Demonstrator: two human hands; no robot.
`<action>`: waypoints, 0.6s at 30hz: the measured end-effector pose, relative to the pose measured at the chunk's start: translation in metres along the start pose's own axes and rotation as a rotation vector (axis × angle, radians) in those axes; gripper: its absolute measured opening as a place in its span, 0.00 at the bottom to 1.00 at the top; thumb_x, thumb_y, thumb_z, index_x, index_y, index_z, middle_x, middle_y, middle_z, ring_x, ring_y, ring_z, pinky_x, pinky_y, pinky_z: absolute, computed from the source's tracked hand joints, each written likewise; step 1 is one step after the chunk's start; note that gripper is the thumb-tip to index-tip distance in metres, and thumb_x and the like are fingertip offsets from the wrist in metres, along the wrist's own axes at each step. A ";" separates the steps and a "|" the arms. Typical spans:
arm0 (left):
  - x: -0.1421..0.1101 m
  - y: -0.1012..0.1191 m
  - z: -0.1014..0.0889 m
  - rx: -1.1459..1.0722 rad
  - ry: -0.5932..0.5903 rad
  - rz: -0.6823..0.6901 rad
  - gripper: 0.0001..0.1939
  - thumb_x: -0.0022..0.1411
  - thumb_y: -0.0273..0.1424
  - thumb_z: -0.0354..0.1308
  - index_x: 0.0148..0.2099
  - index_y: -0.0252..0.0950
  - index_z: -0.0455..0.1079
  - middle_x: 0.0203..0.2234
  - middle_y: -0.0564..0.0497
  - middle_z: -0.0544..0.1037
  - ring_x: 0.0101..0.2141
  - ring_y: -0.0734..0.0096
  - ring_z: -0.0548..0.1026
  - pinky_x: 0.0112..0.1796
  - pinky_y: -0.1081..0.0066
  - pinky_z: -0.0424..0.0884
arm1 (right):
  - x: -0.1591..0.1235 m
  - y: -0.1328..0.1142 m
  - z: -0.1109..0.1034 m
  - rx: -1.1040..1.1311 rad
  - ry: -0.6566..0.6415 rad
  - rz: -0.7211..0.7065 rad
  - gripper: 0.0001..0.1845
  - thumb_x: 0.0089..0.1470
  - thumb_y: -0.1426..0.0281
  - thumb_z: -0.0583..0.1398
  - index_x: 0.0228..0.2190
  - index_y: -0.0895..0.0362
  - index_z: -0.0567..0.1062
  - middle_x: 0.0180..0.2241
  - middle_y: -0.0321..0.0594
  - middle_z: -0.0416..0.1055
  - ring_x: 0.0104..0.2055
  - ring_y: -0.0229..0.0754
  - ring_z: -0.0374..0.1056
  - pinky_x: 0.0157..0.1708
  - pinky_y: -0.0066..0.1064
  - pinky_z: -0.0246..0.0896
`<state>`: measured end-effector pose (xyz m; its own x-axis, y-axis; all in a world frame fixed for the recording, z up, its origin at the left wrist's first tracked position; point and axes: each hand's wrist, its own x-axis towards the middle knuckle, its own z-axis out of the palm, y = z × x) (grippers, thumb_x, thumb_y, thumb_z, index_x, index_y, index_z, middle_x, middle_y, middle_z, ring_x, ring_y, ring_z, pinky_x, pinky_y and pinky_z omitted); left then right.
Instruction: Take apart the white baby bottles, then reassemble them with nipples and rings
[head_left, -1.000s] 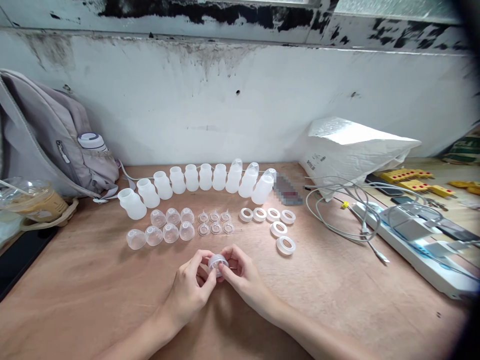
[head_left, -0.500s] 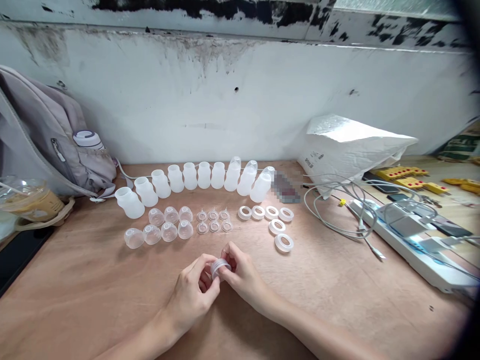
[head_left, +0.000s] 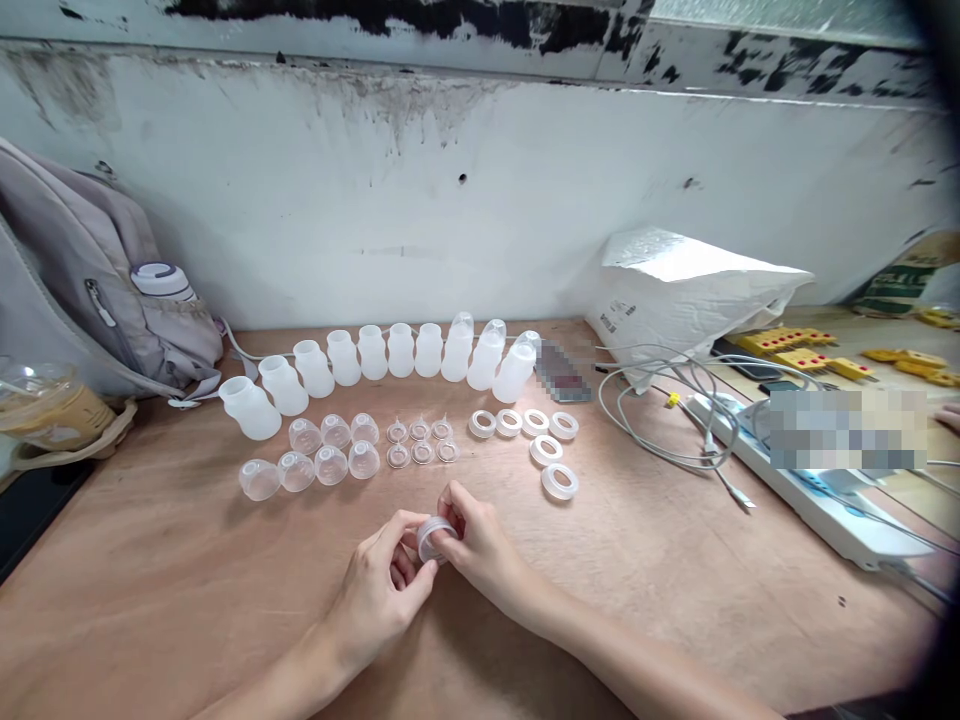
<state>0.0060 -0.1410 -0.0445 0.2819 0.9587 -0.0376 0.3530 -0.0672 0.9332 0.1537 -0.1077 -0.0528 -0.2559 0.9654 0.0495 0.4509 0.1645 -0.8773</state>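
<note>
Going by the bottles [head_left: 400, 352], I'd say it's under halfway: three on the right wear clear domes [head_left: 463, 326], seven are bare-necked. Seven loose domes [head_left: 331, 465], six clear teats [head_left: 421, 453] and six collars [head_left: 560, 495] sit on the table [head_left: 262, 590]. One more ring [head_left: 426, 543] is right between both grips: left hand [head_left: 384, 575] pinching one side, right hand [head_left: 480, 545] grasping the other, thumb at its opening. Can't tell if a teat's inside.
</note>
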 end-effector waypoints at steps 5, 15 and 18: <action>-0.001 0.001 0.000 0.010 -0.028 -0.011 0.10 0.55 0.30 0.53 0.41 0.37 0.63 0.24 0.55 0.71 0.19 0.79 0.65 0.20 0.80 0.61 | 0.001 0.002 0.001 -0.054 0.005 -0.010 0.10 0.37 0.79 0.52 0.22 0.54 0.56 0.18 0.28 0.57 0.20 0.33 0.51 0.20 0.24 0.44; 0.007 0.003 -0.005 -0.083 0.020 -0.088 0.13 0.55 0.32 0.53 0.45 0.38 0.64 0.28 0.53 0.73 0.19 0.78 0.68 0.19 0.79 0.64 | 0.000 0.000 -0.002 0.160 -0.022 -0.018 0.06 0.46 0.75 0.54 0.26 0.54 0.59 0.19 0.28 0.59 0.20 0.32 0.56 0.19 0.23 0.50; 0.009 0.001 -0.009 -0.110 0.022 -0.119 0.15 0.54 0.34 0.54 0.45 0.37 0.64 0.27 0.53 0.73 0.19 0.77 0.69 0.18 0.79 0.64 | -0.002 -0.002 -0.002 0.222 -0.061 0.026 0.02 0.50 0.71 0.53 0.28 0.54 0.62 0.21 0.31 0.64 0.19 0.33 0.61 0.19 0.24 0.53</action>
<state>0.0011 -0.1302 -0.0405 0.2241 0.9639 -0.1437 0.2824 0.0769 0.9562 0.1549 -0.1096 -0.0502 -0.3006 0.9538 0.0025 0.2605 0.0847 -0.9617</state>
